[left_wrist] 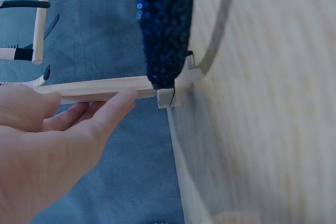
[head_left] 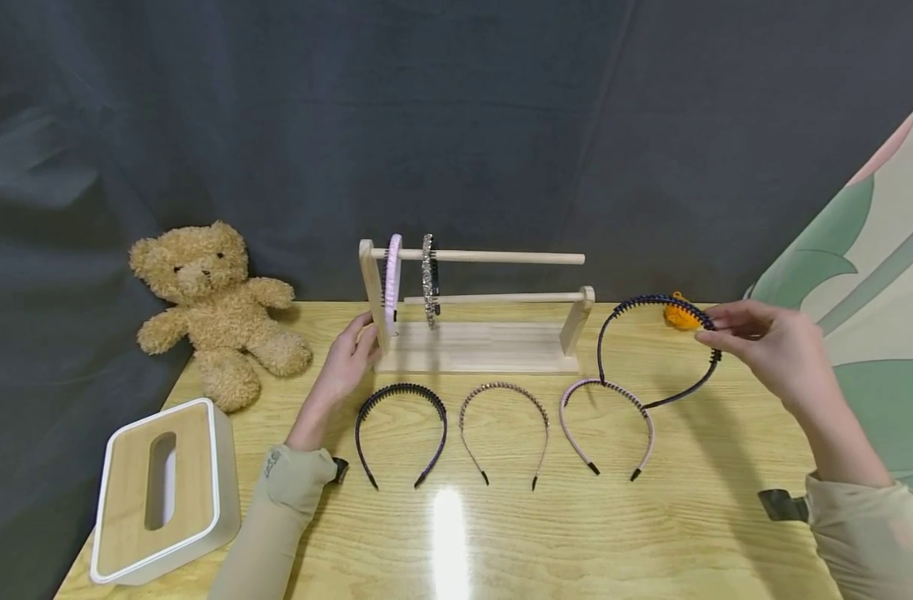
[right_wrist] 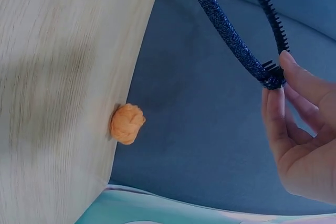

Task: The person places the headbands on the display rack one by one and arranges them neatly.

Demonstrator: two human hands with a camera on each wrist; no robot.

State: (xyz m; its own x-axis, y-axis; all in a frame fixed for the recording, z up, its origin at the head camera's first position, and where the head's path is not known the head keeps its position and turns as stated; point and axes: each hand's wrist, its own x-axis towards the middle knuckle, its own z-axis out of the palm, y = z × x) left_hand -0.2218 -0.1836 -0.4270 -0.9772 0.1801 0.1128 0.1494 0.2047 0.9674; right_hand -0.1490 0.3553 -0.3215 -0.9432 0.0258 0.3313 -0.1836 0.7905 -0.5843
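My right hand [head_left: 775, 350] pinches a glittery dark blue headband [right_wrist: 220, 30] with comb teeth between thumb and fingers, raised above the table's right side. My left hand [head_left: 347, 358] holds the left upright [left_wrist: 105, 87] of a wooden headband rack [head_left: 479, 358], thumb and fingers about its edge. From the rack's upper rod hang a pale pink headband [head_left: 392, 283] and a sparkly rhinestone headband [head_left: 429, 279]. In front, a black-toothed dark headband [head_left: 401, 389], a thin beaded headband [head_left: 504, 386] and a pink headband [head_left: 651, 433] lie in a row.
A teddy bear [head_left: 205, 283] sits at the back left, with a white tissue box [head_left: 227, 475] with a wooden lid before it. An orange fuzzy ball [right_wrist: 127, 124] lies near the table's back right edge. Dark cloth [head_left: 464, 125] hangs behind the table.
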